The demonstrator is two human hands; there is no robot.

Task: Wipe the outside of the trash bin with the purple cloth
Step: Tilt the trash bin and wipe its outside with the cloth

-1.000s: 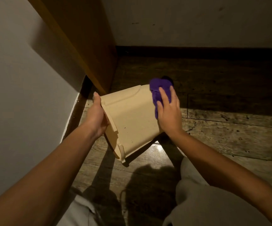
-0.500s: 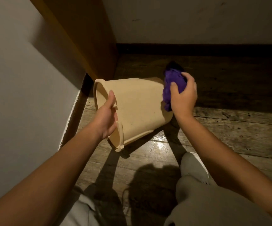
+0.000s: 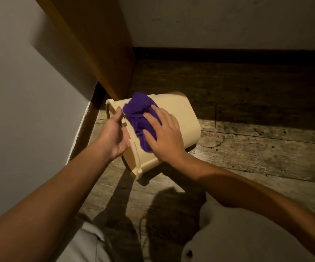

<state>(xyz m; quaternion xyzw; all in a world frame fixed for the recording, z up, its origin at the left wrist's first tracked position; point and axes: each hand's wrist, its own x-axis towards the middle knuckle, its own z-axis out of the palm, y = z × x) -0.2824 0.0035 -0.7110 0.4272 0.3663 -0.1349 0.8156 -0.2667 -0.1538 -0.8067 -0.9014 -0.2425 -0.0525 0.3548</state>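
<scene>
From the head view, I see the trash bin (image 3: 179, 118) tipped over on its side on the wooden floor (image 3: 257, 154), its open rim turned toward me and to the left, its base pointing away to the right. Taking the bin as my landmark: a wooden panel (image 3: 100, 44) stands just behind its rim end, and a grey wall (image 3: 20, 91) runs along to the left of it.

My left hand (image 3: 115, 135) sits at the rim end of the bin, fingers curled over the lip and gripping it. My right hand (image 3: 164, 135) lies flat on the bin's upturned side, fingers spread, pressing the purple cloth (image 3: 139, 114) against the plastic. The cloth is bunched, lying on the bin's outer wall just beside the rim, partly under my right fingers and reaching up toward the top edge of the bin. The two hands are close together, with only the cloth's near edge and the rim between them.

Nearer to me than the bin, pale trouser legs (image 3: 238, 233) show at the bottom edge.
</scene>
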